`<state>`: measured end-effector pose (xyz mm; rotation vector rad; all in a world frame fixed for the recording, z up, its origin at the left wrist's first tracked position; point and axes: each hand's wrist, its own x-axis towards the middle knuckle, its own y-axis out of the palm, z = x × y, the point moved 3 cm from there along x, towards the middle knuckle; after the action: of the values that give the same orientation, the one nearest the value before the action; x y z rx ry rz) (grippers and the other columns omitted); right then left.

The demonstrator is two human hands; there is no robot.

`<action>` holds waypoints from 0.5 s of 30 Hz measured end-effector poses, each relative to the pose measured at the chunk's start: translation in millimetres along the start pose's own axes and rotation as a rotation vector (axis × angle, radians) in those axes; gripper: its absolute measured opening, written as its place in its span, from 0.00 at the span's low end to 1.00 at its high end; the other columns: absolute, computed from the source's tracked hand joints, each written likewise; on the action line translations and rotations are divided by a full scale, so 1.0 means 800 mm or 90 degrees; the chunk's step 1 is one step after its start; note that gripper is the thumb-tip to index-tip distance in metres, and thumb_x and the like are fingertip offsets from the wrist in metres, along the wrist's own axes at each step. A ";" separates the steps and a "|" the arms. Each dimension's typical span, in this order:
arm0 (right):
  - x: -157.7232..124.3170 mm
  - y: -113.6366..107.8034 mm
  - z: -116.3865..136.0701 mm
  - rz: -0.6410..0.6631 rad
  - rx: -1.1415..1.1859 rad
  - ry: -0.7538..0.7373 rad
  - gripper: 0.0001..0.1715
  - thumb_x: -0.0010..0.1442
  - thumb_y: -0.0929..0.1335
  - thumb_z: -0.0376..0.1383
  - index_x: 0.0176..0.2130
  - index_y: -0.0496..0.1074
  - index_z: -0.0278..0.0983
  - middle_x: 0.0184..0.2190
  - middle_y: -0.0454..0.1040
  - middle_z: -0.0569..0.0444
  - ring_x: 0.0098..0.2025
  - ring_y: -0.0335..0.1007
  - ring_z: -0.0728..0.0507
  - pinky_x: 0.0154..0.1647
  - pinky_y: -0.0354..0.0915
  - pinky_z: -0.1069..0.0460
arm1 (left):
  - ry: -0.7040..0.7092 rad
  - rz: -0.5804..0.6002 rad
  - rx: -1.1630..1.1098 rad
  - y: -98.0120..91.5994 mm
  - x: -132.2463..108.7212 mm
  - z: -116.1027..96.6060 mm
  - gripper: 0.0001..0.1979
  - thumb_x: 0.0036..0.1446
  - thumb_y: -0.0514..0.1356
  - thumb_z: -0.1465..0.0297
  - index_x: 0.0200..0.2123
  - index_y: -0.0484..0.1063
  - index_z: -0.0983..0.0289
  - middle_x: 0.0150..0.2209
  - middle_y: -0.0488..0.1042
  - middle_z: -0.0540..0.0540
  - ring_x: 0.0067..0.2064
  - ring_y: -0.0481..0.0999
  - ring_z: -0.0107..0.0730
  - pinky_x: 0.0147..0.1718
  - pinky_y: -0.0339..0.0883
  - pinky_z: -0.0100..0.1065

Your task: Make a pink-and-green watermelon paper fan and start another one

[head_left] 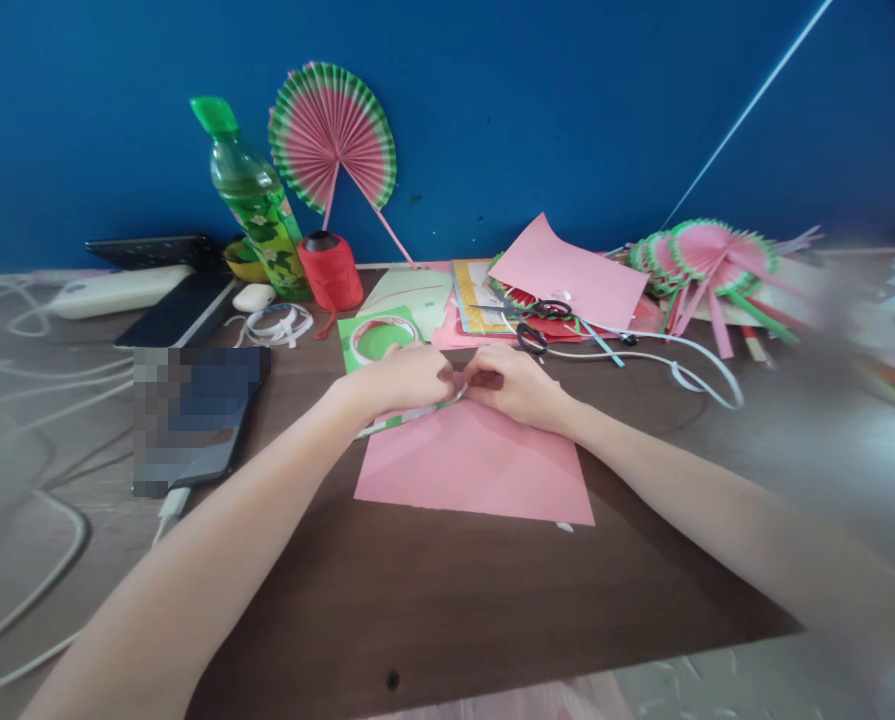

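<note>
My left hand (409,385) and my right hand (518,385) meet over a sheet of pink paper (469,465) on the dark brown table. Both are closed, fingertips together at the end of a narrow green-and-white paper strip (406,415). That strip slants down to the left across the sheet's far part. Just beyond my left hand lies a roll of tape (357,340) on green paper (348,365). The fingers hide part of the strip, and whether it is folded there is unclear.
Black-handled scissors (531,338), a white cable (687,340) and more pink paper (574,270) lie beyond my right hand. A green bottle (256,210), red thread spool (331,272) and pleated paper fan (334,130) stand at the back. A phone (199,420) lies left; folded fans (709,260) right.
</note>
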<state>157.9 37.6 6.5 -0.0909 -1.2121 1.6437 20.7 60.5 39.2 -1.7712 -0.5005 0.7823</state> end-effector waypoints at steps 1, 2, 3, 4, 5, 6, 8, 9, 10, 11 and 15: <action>0.000 0.000 0.000 -0.002 -0.002 0.000 0.04 0.50 0.68 0.28 0.26 0.69 0.36 0.24 0.68 0.56 0.28 0.62 0.49 0.32 0.60 0.53 | 0.001 -0.004 0.002 0.000 0.000 0.000 0.17 0.51 0.46 0.66 0.20 0.70 0.65 0.19 0.66 0.54 0.24 0.61 0.30 0.26 0.50 0.33; 0.000 -0.001 0.001 -0.004 -0.002 0.002 0.04 0.50 0.67 0.28 0.26 0.69 0.36 0.24 0.69 0.55 0.28 0.62 0.48 0.32 0.60 0.53 | 0.002 -0.008 0.002 0.000 0.000 0.000 0.17 0.51 0.46 0.65 0.19 0.69 0.65 0.19 0.66 0.54 0.24 0.61 0.30 0.26 0.50 0.34; 0.000 -0.001 0.001 -0.007 0.001 0.004 0.05 0.50 0.66 0.27 0.26 0.69 0.37 0.25 0.69 0.55 0.29 0.63 0.48 0.33 0.60 0.52 | 0.002 -0.011 0.003 0.001 0.000 0.000 0.17 0.51 0.46 0.65 0.19 0.69 0.65 0.19 0.66 0.54 0.24 0.61 0.30 0.26 0.51 0.34; 0.000 -0.002 0.002 -0.009 0.006 0.006 0.06 0.50 0.66 0.27 0.27 0.69 0.37 0.25 0.70 0.55 0.29 0.64 0.48 0.33 0.61 0.52 | 0.002 -0.012 0.003 0.001 0.000 0.001 0.17 0.51 0.46 0.66 0.19 0.69 0.65 0.19 0.66 0.54 0.24 0.61 0.30 0.26 0.50 0.34; 0.000 -0.002 0.003 -0.011 0.011 0.006 0.07 0.49 0.65 0.26 0.27 0.69 0.37 0.26 0.71 0.55 0.30 0.64 0.48 0.34 0.61 0.52 | 0.002 -0.014 0.001 0.001 0.000 0.001 0.16 0.50 0.47 0.66 0.18 0.68 0.65 0.19 0.66 0.54 0.24 0.60 0.30 0.26 0.50 0.34; 0.000 -0.003 0.005 -0.011 0.017 0.005 0.08 0.48 0.65 0.25 0.27 0.69 0.37 0.26 0.72 0.55 0.31 0.65 0.47 0.35 0.62 0.52 | 0.002 -0.016 -0.002 0.002 0.000 0.002 0.16 0.50 0.47 0.66 0.17 0.67 0.65 0.18 0.66 0.54 0.24 0.59 0.30 0.25 0.49 0.34; 0.000 -0.004 0.008 -0.004 0.032 0.008 0.09 0.47 0.64 0.24 0.28 0.69 0.37 0.27 0.72 0.54 0.31 0.65 0.47 0.36 0.62 0.51 | 0.005 -0.019 -0.010 0.002 0.000 0.003 0.14 0.48 0.49 0.67 0.15 0.65 0.64 0.16 0.63 0.53 0.23 0.57 0.29 0.24 0.47 0.34; 0.000 -0.004 0.009 0.001 0.041 0.015 0.08 0.47 0.65 0.25 0.28 0.70 0.36 0.27 0.73 0.54 0.31 0.66 0.47 0.35 0.62 0.52 | 0.008 -0.021 -0.017 0.002 0.000 0.003 0.13 0.47 0.49 0.68 0.15 0.64 0.64 0.15 0.61 0.52 0.22 0.56 0.28 0.23 0.47 0.34; 0.000 -0.004 0.011 0.008 0.049 0.026 0.07 0.48 0.65 0.26 0.28 0.70 0.36 0.27 0.73 0.54 0.31 0.66 0.48 0.35 0.62 0.52 | 0.011 -0.023 -0.024 0.002 0.000 0.004 0.12 0.46 0.50 0.68 0.15 0.63 0.64 0.14 0.59 0.51 0.21 0.54 0.27 0.23 0.46 0.34; 0.001 -0.004 0.011 0.013 0.057 0.040 0.06 0.48 0.66 0.27 0.28 0.70 0.36 0.27 0.73 0.54 0.31 0.66 0.48 0.34 0.62 0.52 | 0.015 -0.025 -0.030 0.002 0.000 0.004 0.11 0.45 0.50 0.69 0.14 0.63 0.64 0.14 0.57 0.50 0.21 0.53 0.27 0.23 0.46 0.34; 0.000 -0.002 0.012 0.004 0.093 0.084 0.04 0.49 0.67 0.28 0.28 0.71 0.36 0.28 0.74 0.55 0.30 0.67 0.49 0.33 0.62 0.53 | 0.024 -0.035 -0.035 0.002 0.000 0.005 0.10 0.44 0.51 0.69 0.15 0.62 0.64 0.13 0.55 0.49 0.20 0.52 0.26 0.23 0.46 0.34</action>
<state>153.5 31.2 12.5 -0.1098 -0.9906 1.6996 18.0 62.6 37.2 -1.8122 -0.5487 0.7013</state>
